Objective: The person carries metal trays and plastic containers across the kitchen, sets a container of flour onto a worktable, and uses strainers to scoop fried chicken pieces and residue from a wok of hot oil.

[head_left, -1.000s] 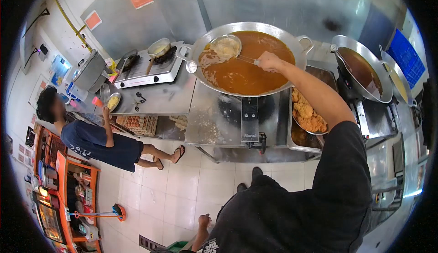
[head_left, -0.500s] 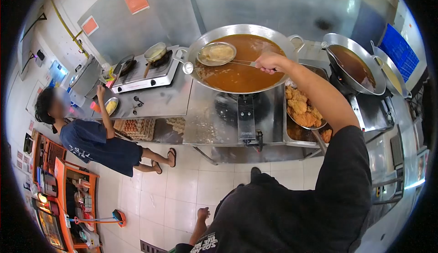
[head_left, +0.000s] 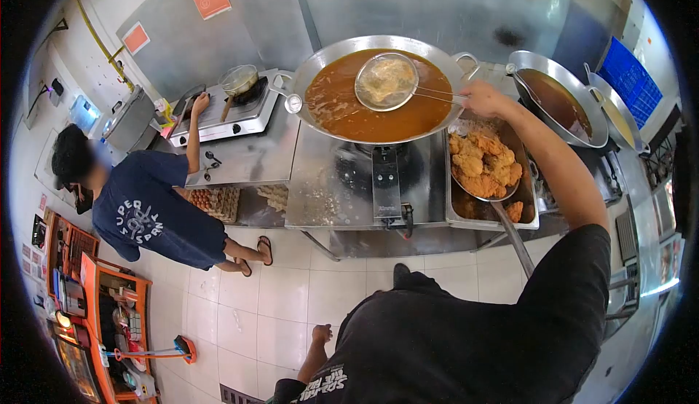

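My right hand (head_left: 486, 100) is closed round the wire handle of a round mesh strainer (head_left: 386, 81). A pale, frothy-looking mass lies in the strainer, over the brown oil (head_left: 328, 105) in a large metal wok (head_left: 312, 60). My left hand (head_left: 321, 333) hangs low by my side above the floor, its fingers curled and nothing visible in them. Below my right forearm, a long-handled ladle or skimmer (head_left: 515, 240) bears golden fried pieces (head_left: 484, 163) and rests across a metal tray (head_left: 530, 222).
Two more woks (head_left: 598, 123) (head_left: 641, 138) stand at the right, beside a blue crate (head_left: 635, 83). A co-worker (head_left: 145, 207) stands at the left, one hand at a pan on a two-burner stove (head_left: 251, 121). Egg trays (head_left: 218, 204) sit under the counter.
My right hand has moved right, drawing the strainer from the wok's left side towards its middle. The co-worker has turned and reached up to the stove pan. My left hand still hangs down.
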`<action>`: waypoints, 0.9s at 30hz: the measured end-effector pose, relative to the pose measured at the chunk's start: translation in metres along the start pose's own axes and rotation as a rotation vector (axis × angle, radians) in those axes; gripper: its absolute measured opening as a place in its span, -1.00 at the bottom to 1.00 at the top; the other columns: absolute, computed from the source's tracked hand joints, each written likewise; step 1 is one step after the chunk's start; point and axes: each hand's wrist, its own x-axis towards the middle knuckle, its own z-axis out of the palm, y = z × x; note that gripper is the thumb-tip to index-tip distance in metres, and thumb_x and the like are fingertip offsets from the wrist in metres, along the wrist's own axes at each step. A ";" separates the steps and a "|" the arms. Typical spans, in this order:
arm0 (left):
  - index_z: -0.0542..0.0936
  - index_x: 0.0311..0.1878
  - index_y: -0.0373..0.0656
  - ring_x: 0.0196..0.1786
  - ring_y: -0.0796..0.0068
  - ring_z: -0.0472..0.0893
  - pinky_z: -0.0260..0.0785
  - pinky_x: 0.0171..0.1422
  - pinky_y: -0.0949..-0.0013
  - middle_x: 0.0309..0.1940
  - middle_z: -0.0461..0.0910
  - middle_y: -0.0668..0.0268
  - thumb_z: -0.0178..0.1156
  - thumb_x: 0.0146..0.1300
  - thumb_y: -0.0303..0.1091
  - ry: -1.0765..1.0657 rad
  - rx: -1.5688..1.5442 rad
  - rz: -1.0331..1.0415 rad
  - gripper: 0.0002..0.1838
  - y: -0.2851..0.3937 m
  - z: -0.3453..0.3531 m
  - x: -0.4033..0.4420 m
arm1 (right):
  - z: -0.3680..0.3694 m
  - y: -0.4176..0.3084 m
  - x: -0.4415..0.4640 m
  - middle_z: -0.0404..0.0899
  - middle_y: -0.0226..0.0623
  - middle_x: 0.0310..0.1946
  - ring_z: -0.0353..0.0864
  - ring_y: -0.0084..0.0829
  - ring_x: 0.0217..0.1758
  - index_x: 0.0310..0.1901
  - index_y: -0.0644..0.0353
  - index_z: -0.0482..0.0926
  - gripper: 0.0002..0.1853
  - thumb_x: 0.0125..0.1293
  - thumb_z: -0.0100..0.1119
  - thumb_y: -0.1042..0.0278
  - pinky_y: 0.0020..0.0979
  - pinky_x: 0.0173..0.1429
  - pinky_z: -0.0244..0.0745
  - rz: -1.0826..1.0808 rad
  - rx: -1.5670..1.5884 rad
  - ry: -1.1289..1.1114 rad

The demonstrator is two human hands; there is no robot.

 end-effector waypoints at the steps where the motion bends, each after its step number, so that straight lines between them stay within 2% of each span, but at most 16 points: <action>1: 0.56 -0.45 -0.18 -0.57 0.47 0.58 0.39 -0.55 0.35 -0.59 0.58 0.29 0.01 0.21 -0.20 0.017 -0.068 -0.021 -0.72 -0.002 0.002 0.002 | -0.001 0.003 -0.005 0.57 0.06 -0.33 0.58 -0.14 -0.25 -0.14 0.25 0.59 -0.72 0.11 0.08 0.38 -0.23 -0.13 0.44 -0.017 -0.031 -0.020; 3: 0.57 -0.46 -0.17 -0.57 0.47 0.58 0.39 -0.54 0.34 -0.59 0.58 0.30 0.02 0.21 -0.20 0.037 -0.162 -0.052 -0.73 -0.011 0.010 0.011 | -0.005 0.005 -0.014 0.57 0.06 -0.37 0.58 -0.12 -0.27 -0.15 0.25 0.59 -0.72 0.10 0.07 0.39 -0.23 -0.13 0.44 -0.051 -0.094 -0.058; 6: 0.56 -0.47 -0.17 -0.57 0.46 0.57 0.40 -0.53 0.34 -0.60 0.58 0.31 0.05 0.19 -0.20 0.019 -0.161 -0.056 -0.74 -0.008 0.010 0.011 | -0.012 0.002 -0.026 0.57 0.06 -0.44 0.57 -0.08 -0.31 -0.16 0.31 0.57 -0.72 0.10 0.06 0.40 -0.21 -0.13 0.42 0.022 -0.019 -0.131; 9: 0.56 -0.49 -0.17 -0.57 0.46 0.58 0.40 -0.52 0.35 -0.60 0.58 0.31 0.07 0.18 -0.21 -0.003 -0.256 -0.159 -0.75 -0.005 0.014 0.013 | -0.012 0.000 -0.035 0.56 -0.04 -0.53 0.56 -0.20 -0.45 -0.17 0.35 0.57 -0.73 0.12 0.07 0.40 -0.25 -0.31 0.43 -0.049 -0.071 -0.111; 12: 0.55 -0.52 -0.17 -0.57 0.45 0.59 0.40 -0.52 0.34 -0.60 0.59 0.29 0.06 0.18 -0.23 0.012 0.369 0.219 -0.74 -0.008 0.014 0.014 | -0.025 -0.026 -0.048 0.52 -0.20 -0.61 0.49 -0.41 -0.61 -0.15 0.33 0.59 -0.73 0.14 0.08 0.40 -0.37 -0.53 0.37 0.141 0.127 -0.255; 15: 0.55 -0.51 -0.18 -0.56 0.44 0.60 0.38 -0.54 0.31 -0.60 0.58 0.27 0.07 0.17 -0.25 0.014 0.311 0.210 -0.76 -0.003 0.016 0.012 | -0.030 -0.046 -0.051 0.44 -0.35 -0.65 0.38 -0.57 -0.71 -0.13 0.32 0.58 -0.75 0.19 0.07 0.41 -0.51 -0.65 0.27 0.263 0.321 -0.407; 18: 0.55 -0.46 -0.19 -0.54 0.44 0.60 0.37 -0.56 0.30 -0.60 0.58 0.26 0.06 0.17 -0.26 -0.014 -0.113 -0.029 -0.78 0.003 0.021 0.013 | -0.015 -0.042 -0.039 0.39 -0.40 -0.68 0.35 -0.58 -0.72 -0.24 0.35 0.56 -0.82 0.22 0.03 0.45 -0.51 -0.66 0.26 0.327 0.413 -0.482; 21: 0.55 -0.43 -0.19 -0.56 0.42 0.58 0.36 -0.58 0.31 -0.60 0.56 0.26 0.04 0.18 -0.25 -0.010 -0.217 -0.086 -0.78 0.004 0.025 0.012 | -0.011 -0.056 -0.031 0.36 -0.42 -0.68 0.31 -0.60 -0.73 -0.41 0.32 0.49 -0.86 0.24 0.01 0.46 -0.51 -0.68 0.22 0.325 0.457 -0.561; 24: 0.54 -0.44 -0.20 -0.60 0.40 0.53 0.32 -0.60 0.31 -0.60 0.54 0.25 0.03 0.21 -0.25 0.027 -0.284 -0.064 -0.76 0.009 0.027 0.003 | -0.001 -0.070 -0.024 0.35 -0.35 -0.69 0.28 -0.58 -0.72 -0.54 0.31 0.44 -0.79 0.22 0.01 0.43 -0.53 -0.70 0.17 0.323 0.644 -0.577; 27: 0.52 -0.45 -0.22 -0.63 0.40 0.49 0.28 -0.62 0.31 -0.60 0.52 0.25 0.04 0.23 -0.26 -0.020 -0.197 0.018 -0.76 0.016 0.020 -0.008 | 0.010 -0.079 -0.011 0.35 -0.37 -0.66 0.26 -0.59 -0.71 -0.53 0.32 0.43 -0.81 0.22 0.03 0.46 -0.56 -0.70 0.15 0.328 0.705 -0.593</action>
